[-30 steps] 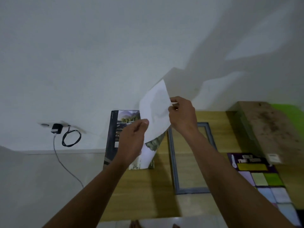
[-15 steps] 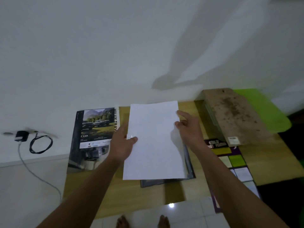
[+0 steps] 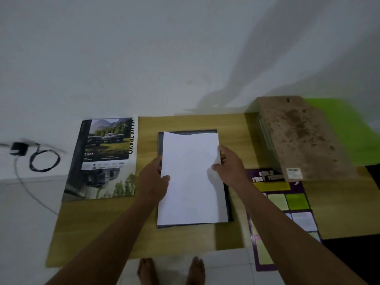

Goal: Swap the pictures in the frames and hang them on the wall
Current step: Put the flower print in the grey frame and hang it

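A white sheet (image 3: pixel 191 179), its blank back up, lies over the dark grey picture frame (image 3: pixel 229 204) on the wooden table (image 3: pixel 98 227). Only thin strips of the frame show round the sheet. My left hand (image 3: pixel 153 179) pinches the sheet's left edge with the thumb on top. At the sheet's right edge my right hand (image 3: pixel 229 165) holds it, fingers curled against the paper. A car poster (image 3: pixel 107 157) lies flat to the left of the frame. To the right lies a purple picture with coloured squares (image 3: pixel 285 202).
A brown backing board (image 3: pixel 302 136) leans over a green object (image 3: pixel 349 130) at the table's back right. A black charger with a coiled cable (image 3: pixel 39 159) lies on the white floor at left. My bare feet (image 3: pixel 170 270) stand at the table's near edge.
The sheet was held up and curled above the table; both hands have brought it down flat over the frame. The view has tilted down.
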`<state>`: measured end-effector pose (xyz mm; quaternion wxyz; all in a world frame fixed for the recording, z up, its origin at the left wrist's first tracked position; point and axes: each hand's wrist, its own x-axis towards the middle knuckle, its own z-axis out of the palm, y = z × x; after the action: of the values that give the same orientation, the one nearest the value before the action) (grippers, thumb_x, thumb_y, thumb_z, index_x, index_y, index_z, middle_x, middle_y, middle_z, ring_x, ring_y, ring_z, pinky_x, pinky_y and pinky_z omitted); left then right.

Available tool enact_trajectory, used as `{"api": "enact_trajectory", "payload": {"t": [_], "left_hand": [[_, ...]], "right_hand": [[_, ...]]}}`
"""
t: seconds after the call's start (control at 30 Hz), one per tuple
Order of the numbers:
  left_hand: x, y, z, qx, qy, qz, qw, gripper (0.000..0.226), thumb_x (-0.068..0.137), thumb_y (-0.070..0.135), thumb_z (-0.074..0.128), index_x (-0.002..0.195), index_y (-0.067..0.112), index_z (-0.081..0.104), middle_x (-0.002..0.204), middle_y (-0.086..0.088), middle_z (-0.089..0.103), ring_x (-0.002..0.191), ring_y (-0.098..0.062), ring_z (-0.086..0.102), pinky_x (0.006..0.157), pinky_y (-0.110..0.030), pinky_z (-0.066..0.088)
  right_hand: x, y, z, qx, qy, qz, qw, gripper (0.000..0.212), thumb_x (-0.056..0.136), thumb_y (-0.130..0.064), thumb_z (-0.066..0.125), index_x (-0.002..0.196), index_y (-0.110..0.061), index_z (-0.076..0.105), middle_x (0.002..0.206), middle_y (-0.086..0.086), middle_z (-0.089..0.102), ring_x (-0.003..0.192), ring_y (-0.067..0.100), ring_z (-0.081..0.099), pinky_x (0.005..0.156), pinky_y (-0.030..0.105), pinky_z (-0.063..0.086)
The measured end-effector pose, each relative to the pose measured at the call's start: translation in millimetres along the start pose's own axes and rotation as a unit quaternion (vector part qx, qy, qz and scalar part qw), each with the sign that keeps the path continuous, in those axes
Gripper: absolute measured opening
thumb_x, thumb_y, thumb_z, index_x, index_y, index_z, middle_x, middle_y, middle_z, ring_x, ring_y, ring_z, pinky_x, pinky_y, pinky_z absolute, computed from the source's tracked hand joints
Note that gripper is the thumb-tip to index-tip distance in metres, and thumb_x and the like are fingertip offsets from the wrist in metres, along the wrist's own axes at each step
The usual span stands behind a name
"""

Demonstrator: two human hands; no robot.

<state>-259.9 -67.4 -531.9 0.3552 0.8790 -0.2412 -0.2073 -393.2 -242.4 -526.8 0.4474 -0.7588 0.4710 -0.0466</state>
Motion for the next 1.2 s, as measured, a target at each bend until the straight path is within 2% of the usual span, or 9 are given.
{"api": "enact_trajectory", "payload": {"t": [0.1,0.2,0.3,0.37,0.47,0.57,0.97,1.07,1.2], "left_hand": [[3,-12,4,0.073,-0.002,-0.002,0.997,0.052,0.079,0.010,0.071,0.128,0.022,0.055,0.098,0.006,0.057,0.090,-0.018,0.060,0.065,-0.015,0.038],[4,-16,8,0.177,0.010,0.005,0.984,0.061,0.082,0.023,0.069,0.138,0.024,0.043,0.120,-0.007,0.053,0.110,-0.027,0.053,0.085,-0.038,0.047],[3,-16,9,0.214,-0.037,0.047,0.975,0.070,0.090,0.038,0.062,0.150,0.022,0.030,0.154,-0.009,0.029,0.140,-0.028,0.027,0.109,-0.045,0.034],[5,-21,10,0.249,-0.103,0.079,0.960,0.077,0.089,0.051,0.057,0.152,0.021,0.025,0.161,-0.006,0.010,0.148,-0.025,0.008,0.117,-0.041,0.019],[8,-29,11,0.290,-0.151,0.097,0.940,0.085,0.088,0.059,0.053,0.153,0.022,0.015,0.162,-0.005,-0.003,0.149,-0.023,-0.004,0.119,-0.038,0.010],[10,-29,15,0.298,-0.152,0.105,0.937,0.085,0.089,0.060,0.050,0.154,0.022,0.009,0.162,-0.005,-0.006,0.149,-0.025,-0.006,0.118,-0.040,0.011],[14,-31,17,0.318,-0.139,0.116,0.931,0.086,0.091,0.060,0.045,0.154,0.016,0.007,0.161,-0.011,-0.008,0.148,-0.026,-0.012,0.118,-0.045,0.005],[12,-21,14,0.305,-0.117,0.126,0.937,0.082,0.094,0.058,0.043,0.153,0.011,0.013,0.161,-0.013,0.001,0.149,-0.027,-0.003,0.119,-0.043,0.007],[11,13,13,0.223,-0.076,0.207,0.949,0.065,0.097,0.047,0.045,0.144,0.002,0.038,0.150,-0.015,0.039,0.142,-0.026,0.033,0.113,-0.034,0.026]], "right_hand": [[9,8,10,-0.079,-0.006,-0.022,0.997,0.038,0.086,-0.007,0.067,0.122,-0.007,0.055,0.116,0.011,0.060,0.109,0.025,0.056,0.080,0.027,0.044],[10,13,13,-0.156,-0.004,-0.049,0.986,0.050,0.093,-0.015,0.062,0.140,-0.015,0.046,0.133,0.010,0.047,0.125,0.026,0.044,0.093,0.031,0.042],[6,16,15,-0.242,-0.008,-0.126,0.962,0.057,0.096,-0.030,0.057,0.148,-0.017,0.038,0.152,0.007,0.035,0.137,0.027,0.030,0.107,0.040,0.037],[7,22,18,-0.293,-0.040,-0.173,0.940,0.062,0.096,-0.042,0.054,0.150,-0.017,0.036,0.159,0.006,0.027,0.145,0.028,0.021,0.115,0.043,0.029],[12,32,20,-0.356,-0.080,-0.190,0.911,0.068,0.096,-0.049,0.049,0.152,-0.016,0.030,0.163,0.009,0.017,0.150,0.030,0.009,0.120,0.044,0.018],[16,37,21,-0.380,-0.090,-0.193,0.900,0.067,0.100,-0.048,0.044,0.154,-0.016,0.022,0.164,0.010,0.010,0.151,0.030,0.004,0.121,0.045,0.018],[21,33,21,-0.333,-0.112,-0.185,0.918,0.064,0.103,-0.042,0.040,0.155,-0.013,0.017,0.165,0.009,0.003,0.152,0.027,-0.003,0.120,0.049,0.014],[15,25,12,-0.288,-0.098,-0.176,0.936,0.062,0.102,-0.042,0.044,0.153,-0.014,0.026,0.164,0.008,0.013,0.151,0.024,0.009,0.121,0.043,0.019],[3,6,-23,-0.262,-0.065,-0.161,0.949,0.060,0.101,-0.038,0.047,0.153,-0.013,0.029,0.158,0.006,0.030,0.144,0.023,0.030,0.113,0.036,0.033]]}}
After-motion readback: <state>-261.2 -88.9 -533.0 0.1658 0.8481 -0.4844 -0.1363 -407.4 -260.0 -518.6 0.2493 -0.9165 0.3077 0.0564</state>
